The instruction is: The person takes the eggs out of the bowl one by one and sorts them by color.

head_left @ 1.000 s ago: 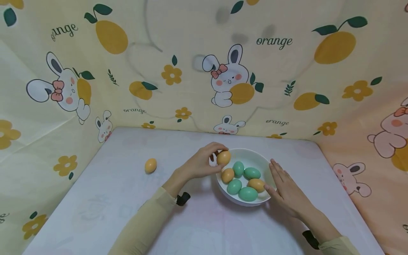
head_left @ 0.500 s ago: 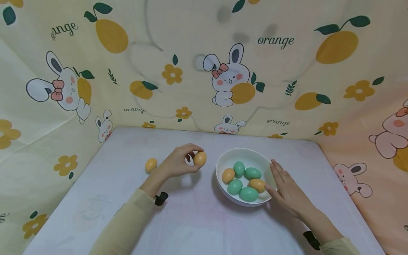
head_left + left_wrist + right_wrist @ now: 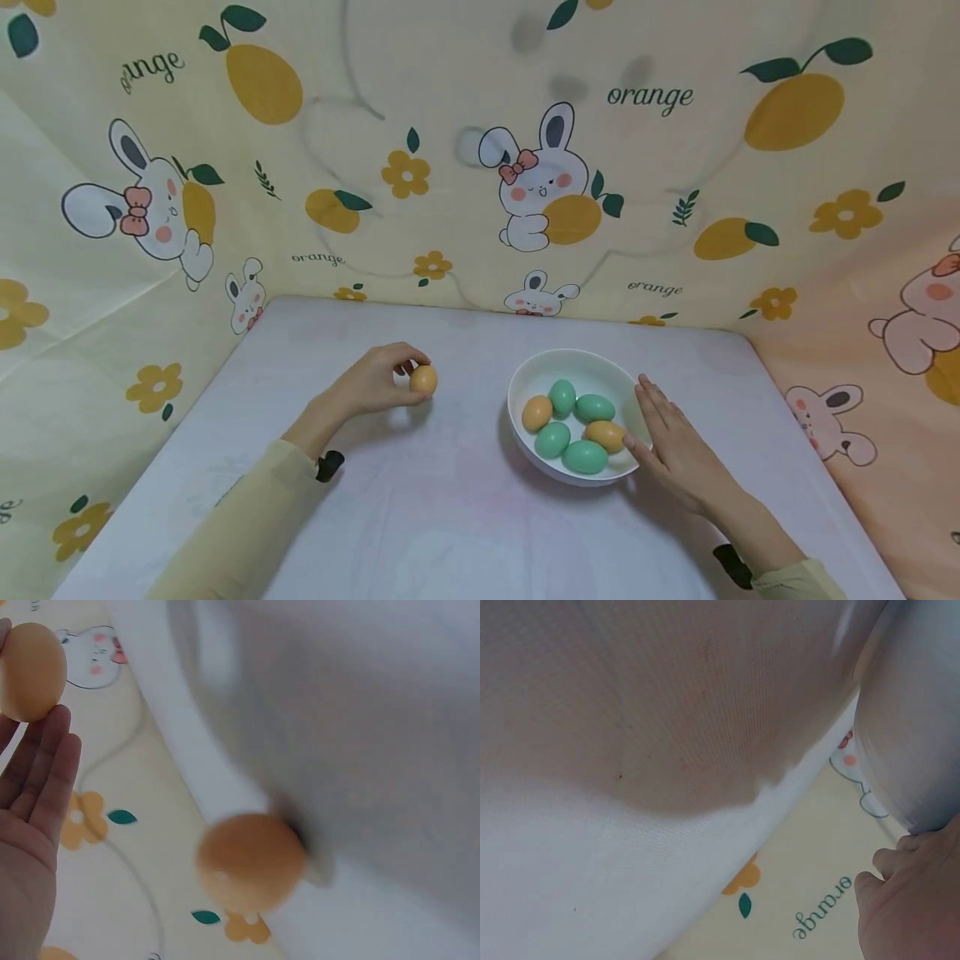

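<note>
My left hand (image 3: 375, 383) pinches a yellow-orange egg (image 3: 423, 381) between thumb and fingertips, just above the table left of the bowl. The left wrist view has this held egg (image 3: 31, 673) at upper left. A second yellow-orange egg (image 3: 251, 862) shows blurred lower down there; in the head view the left hand hides it. The white bowl (image 3: 576, 362) contains several green eggs (image 3: 595, 407) and two yellow-orange ones (image 3: 537, 412). With straight fingers, my right hand (image 3: 678, 454) rests against the bowl's right side. Its fingers lie along the bowl wall (image 3: 911, 712) in the right wrist view.
The table (image 3: 465, 517) has a pale cloth over it. Behind and on both sides hangs a cream curtain (image 3: 450, 67) printed with rabbits, oranges and flowers. Black straps (image 3: 328, 466) circle both wrists.
My left hand has carried the held egg from over the bowl's left rim leftward across the table, covering the loose egg there. The right hand and bowl stay in place.
</note>
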`<state>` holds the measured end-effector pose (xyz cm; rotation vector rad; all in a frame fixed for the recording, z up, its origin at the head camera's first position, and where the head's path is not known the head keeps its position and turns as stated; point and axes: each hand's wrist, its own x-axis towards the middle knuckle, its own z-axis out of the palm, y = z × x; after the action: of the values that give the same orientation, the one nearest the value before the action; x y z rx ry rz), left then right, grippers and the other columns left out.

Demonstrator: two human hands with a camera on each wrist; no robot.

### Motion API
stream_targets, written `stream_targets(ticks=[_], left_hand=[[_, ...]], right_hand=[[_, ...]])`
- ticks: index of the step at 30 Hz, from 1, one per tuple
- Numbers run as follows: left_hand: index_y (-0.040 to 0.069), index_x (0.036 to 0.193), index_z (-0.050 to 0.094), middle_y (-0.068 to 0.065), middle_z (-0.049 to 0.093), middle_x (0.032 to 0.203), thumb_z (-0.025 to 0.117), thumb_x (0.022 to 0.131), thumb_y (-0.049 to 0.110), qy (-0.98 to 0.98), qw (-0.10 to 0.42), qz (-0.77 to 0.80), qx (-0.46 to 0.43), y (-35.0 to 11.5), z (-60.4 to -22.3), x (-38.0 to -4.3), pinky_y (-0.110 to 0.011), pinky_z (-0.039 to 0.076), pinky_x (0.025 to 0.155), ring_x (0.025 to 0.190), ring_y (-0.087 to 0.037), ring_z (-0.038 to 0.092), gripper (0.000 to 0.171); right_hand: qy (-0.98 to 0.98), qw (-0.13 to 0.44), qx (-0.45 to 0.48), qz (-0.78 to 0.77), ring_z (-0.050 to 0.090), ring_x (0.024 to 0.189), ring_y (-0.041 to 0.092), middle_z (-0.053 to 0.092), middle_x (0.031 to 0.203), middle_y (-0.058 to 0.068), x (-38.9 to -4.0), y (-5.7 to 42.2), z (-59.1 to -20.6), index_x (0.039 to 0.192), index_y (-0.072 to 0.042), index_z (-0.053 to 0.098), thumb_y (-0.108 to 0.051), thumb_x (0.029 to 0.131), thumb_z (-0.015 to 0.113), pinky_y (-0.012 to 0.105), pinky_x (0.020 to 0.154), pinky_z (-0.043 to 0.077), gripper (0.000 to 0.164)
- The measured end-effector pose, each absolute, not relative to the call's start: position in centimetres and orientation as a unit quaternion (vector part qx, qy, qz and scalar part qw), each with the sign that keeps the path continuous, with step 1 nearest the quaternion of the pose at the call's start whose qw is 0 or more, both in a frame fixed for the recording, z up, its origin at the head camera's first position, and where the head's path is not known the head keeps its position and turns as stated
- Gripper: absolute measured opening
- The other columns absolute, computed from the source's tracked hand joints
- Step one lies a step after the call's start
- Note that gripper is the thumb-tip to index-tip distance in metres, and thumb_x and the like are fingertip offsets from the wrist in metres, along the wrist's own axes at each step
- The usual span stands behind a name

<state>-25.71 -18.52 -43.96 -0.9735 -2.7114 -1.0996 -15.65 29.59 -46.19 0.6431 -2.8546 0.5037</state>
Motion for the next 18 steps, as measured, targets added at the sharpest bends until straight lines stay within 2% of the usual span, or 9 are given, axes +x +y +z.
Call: stream_targets(ticks=[3,9,18], left_hand=[[0.009,0.116,0.073,0.001,0.071,0.110,0.093,0.077,0.021,-0.890,0.017,-0.342,-0.302,-19.5,-44.3,-25.9,-0.044,0.057,0.089,0.096,-0.017,0.066,0.046],[0.008,0.115,0.073,0.000,0.071,0.109,0.093,0.078,0.025,-0.907,0.007,-0.306,-0.290,-20.7,-44.7,-26.4,-0.045,0.055,0.090,0.097,-0.019,0.066,0.045],[0.014,0.116,0.075,-0.003,0.071,0.119,0.091,0.079,0.034,-0.936,-0.010,-0.245,-0.252,-21.8,-45.3,-26.7,-0.050,0.049,0.104,0.120,-0.029,0.062,0.045]], right_hand=[[-0.958,0.085,0.214,0.168,0.008,0.160,0.031,0.012,0.172,0.019,-15.7,29.6,-46.3,0.164,0.002,0.012,-0.036,0.109,0.051,0.037,0.129,0.004,0.078],[-0.961,0.081,0.209,0.163,0.010,0.160,0.034,0.012,0.173,0.018,-15.8,29.6,-46.2,0.165,0.001,0.012,-0.038,0.108,0.051,0.049,0.128,0.013,0.079],[-0.961,0.082,0.209,0.165,0.008,0.160,0.032,0.011,0.173,0.017,-15.7,29.7,-46.3,0.165,0.001,0.012,-0.038,0.108,0.051,0.046,0.129,0.011,0.079]])
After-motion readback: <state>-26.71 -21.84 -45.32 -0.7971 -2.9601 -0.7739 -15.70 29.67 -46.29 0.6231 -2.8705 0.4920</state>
